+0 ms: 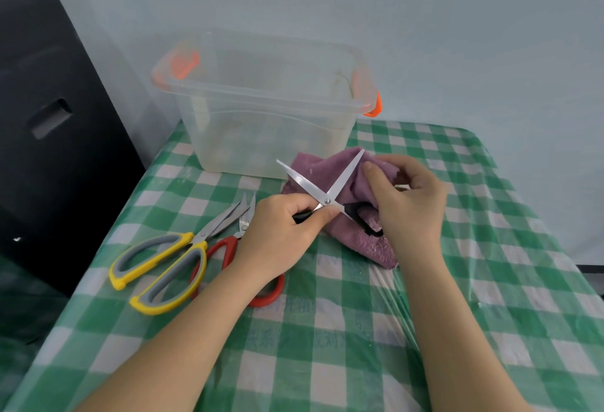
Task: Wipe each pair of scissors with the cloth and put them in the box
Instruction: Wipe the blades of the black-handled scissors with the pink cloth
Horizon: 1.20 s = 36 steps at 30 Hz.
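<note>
One checked table (359, 330) carries one clear box (261, 117) and one purple cloth (327, 176). Three scissors: yellow pair (170, 264) and red pair (235, 245) lying beside the box; black pair (327, 189), blades spread, gripped by the left hand (287, 225). The right hand (408, 202) pinches the cloth against one blade.

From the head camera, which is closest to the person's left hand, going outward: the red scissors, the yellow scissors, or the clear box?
1. Red scissors: partly under the left hand and its wrist.
2. Yellow scissors: further to the left, on the tablecloth.
3. Clear box: farthest, at the table's back.
</note>
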Motion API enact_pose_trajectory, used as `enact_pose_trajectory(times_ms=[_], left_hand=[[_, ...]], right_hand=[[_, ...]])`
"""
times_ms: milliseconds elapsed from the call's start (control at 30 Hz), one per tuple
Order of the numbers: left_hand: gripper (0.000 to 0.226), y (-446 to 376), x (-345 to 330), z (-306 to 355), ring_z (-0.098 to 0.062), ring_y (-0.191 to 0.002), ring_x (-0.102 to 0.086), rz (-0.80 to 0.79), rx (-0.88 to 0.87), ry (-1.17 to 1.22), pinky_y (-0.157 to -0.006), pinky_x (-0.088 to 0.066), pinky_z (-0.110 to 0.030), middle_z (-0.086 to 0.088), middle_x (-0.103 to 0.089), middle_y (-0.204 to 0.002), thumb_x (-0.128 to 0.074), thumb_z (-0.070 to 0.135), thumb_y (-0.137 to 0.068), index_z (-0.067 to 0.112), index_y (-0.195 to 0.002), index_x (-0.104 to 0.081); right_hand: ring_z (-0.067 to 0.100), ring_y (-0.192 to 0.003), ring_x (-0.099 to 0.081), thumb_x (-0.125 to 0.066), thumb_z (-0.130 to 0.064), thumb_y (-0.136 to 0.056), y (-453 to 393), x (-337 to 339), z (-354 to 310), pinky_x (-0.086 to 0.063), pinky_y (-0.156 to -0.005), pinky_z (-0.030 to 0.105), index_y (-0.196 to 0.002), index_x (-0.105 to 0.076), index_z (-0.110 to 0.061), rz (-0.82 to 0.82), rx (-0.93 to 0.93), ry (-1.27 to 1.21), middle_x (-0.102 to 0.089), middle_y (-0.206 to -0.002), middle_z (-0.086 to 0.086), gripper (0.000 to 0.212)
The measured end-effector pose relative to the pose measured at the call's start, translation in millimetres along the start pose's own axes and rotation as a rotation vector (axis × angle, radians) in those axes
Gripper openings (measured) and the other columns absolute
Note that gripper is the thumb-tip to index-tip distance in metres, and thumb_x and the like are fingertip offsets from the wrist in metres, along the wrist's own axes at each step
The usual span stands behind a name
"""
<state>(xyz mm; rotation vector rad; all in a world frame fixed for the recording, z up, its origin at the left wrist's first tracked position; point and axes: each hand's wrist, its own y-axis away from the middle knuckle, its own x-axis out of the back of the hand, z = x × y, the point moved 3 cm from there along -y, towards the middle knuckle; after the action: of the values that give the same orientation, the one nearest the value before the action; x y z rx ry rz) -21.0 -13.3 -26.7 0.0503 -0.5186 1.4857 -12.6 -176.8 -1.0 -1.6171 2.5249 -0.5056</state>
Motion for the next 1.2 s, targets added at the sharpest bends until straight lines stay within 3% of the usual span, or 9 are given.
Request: enact_pose_trajectory(times_ms=[233,367,467,567,667,800,967,1100,1200], left_hand=[[0.03,-1.0,-1.2,-3.4,-0.005,-0.043,-0.034,-0.015,0.01,-0.034,-0.045,-0.025,-0.014,0.009,-0.047,-0.045,-0.071,0.03,-0.086,0.017,-0.059,-0.067],[0.026,-1.5,-0.5,-3.6,-0.008,-0.046,-0.038,-0.017,0.01,-0.031,-0.045,-0.028,-0.019,-0.006,-0.057,-0.054,-0.07,0.031,-0.086,0.014,-0.067,-0.072],[0.026,-0.8,-0.7,-2.8,-0.009,-0.046,-0.037,-0.012,0.012,-0.027,-0.045,-0.027,-0.02,-0.01,-0.057,-0.054,-0.071,0.031,-0.086,0.014,-0.067,-0.073],[0.03,-1.2,-0.7,-2.9,-0.008,-0.044,-0.035,-0.016,0.02,-0.029,-0.045,-0.026,-0.019,-0.013,-0.056,-0.054,-0.07,0.031,-0.086,0.009,-0.067,-0.072],[0.036,-0.9,-1.2,-3.0,-0.008,-0.043,-0.032,-0.024,0.01,-0.054,-0.044,-0.023,-0.015,-0.015,-0.053,-0.053,-0.069,0.032,-0.086,0.001,-0.067,-0.07],[0.034,1.4,-2.6,-3.3,-0.008,-0.041,-0.031,-0.042,0.017,-0.064,-0.043,-0.023,-0.015,-0.006,-0.046,-0.044,-0.07,0.032,-0.086,0.004,-0.066,-0.071],[0.034,-1.0,-2.2,-4.9,-0.008,-0.037,-0.028,-0.037,0.088,0.057,-0.04,-0.022,-0.017,0.006,-0.039,-0.039,-0.07,0.032,-0.086,0.002,-0.07,-0.072],[0.025,-2.3,0.0,-4.5,-0.006,-0.034,-0.029,-0.025,0.126,0.106,-0.039,-0.023,-0.019,0.012,-0.041,-0.036,-0.069,0.029,-0.087,0.01,-0.072,-0.074],[0.024,-2.6,1.8,-4.5,-0.005,-0.033,-0.03,-0.008,0.132,0.095,-0.039,-0.023,-0.017,0.013,-0.041,-0.035,-0.068,0.026,-0.088,0.015,-0.067,-0.071]], right_hand=[[0.006,-0.059,-0.06,-0.068,-0.004,-0.086,5.6,-7.3,-4.3,-0.045,-0.053,0.016,-0.081,-0.067,-0.019,-0.147,0.01,-0.12,-0.067,-0.071,-0.01,0.016],[0.009,-0.081,-0.065,-0.071,-0.011,-0.087,5.1,-9.4,-0.9,-0.049,-0.065,0.021,-0.089,-0.073,-0.028,-0.225,0.085,-0.054,-0.068,-0.089,-0.008,0.017],[0.004,-0.093,-0.06,-0.074,-0.013,-0.085,3.7,-10.4,1.0,-0.052,-0.076,0.023,-0.089,-0.072,-0.035,-0.195,0.191,0.072,-0.059,-0.095,-0.012,0.022],[0.006,-0.09,-0.062,-0.073,-0.011,-0.086,2.9,-11.9,4.6,-0.055,-0.069,0.028,-0.091,-0.074,-0.029,-0.177,0.153,0.051,-0.061,-0.094,-0.01,0.018],[0.005,-0.086,-0.061,-0.071,-0.013,-0.088,1.8,-12.3,7.9,-0.053,-0.067,0.022,-0.091,-0.073,-0.023,-0.128,0.163,0.094,-0.065,-0.092,-0.007,0.011],[0.004,-0.082,-0.061,-0.067,-0.016,-0.09,-3.3,-9.8,11.5,-0.045,-0.071,0.013,-0.088,-0.069,-0.031,-0.025,0.147,0.129,-0.066,-0.09,-0.012,0.015],[0.016,-0.087,-0.069,-0.068,-0.028,-0.091,-7.1,-1.9,17.0,-0.054,-0.075,0.029,-0.092,-0.071,-0.027,0.084,-0.024,-0.077,-0.073,-0.091,0.002,0.004],[0.002,-0.081,-0.06,-0.067,-0.011,-0.088,-3.8,-2.3,9.0,-0.048,-0.067,0.018,-0.091,-0.071,-0.023,0.037,0.225,0.072,-0.064,-0.09,0.002,0.012],[-0.005,-0.085,-0.054,-0.069,-0.005,-0.081,2.6,-10.3,5.9,-0.043,-0.073,0.011,-0.091,-0.075,-0.013,-0.089,0.492,0.196,-0.056,-0.09,0.0,0.014]])
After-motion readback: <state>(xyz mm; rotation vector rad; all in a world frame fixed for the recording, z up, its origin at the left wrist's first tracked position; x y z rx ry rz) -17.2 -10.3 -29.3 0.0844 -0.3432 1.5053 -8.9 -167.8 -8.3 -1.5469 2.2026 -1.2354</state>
